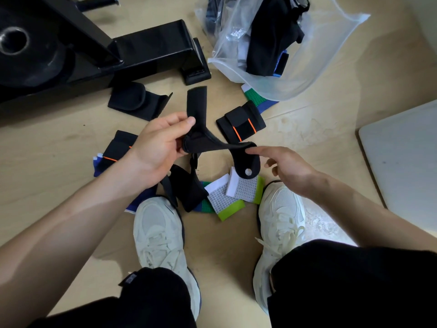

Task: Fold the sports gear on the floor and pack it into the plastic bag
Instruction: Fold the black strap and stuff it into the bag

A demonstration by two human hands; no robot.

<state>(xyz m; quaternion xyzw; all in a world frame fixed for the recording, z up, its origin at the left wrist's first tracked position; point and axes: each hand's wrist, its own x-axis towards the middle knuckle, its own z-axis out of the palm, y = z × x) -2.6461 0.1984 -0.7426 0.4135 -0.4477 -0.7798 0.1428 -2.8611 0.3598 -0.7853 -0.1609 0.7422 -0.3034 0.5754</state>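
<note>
We pinch the limp, probably light black strap (220, 147) in left hand (158, 145); right hand (287, 168) slack, empty; should grab the drooping end.

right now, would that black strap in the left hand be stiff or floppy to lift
Probably floppy: the black strap sags and twists beyond the left hand. Likely light: a pinch carries it. Its upright tail suggests some body.

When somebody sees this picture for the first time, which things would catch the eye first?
The two hands in the centre come first: the left hand grips a black strap, and the right hand reaches toward its other end. Next comes the clear plastic bag at the upper right, with dark gear inside.
</note>
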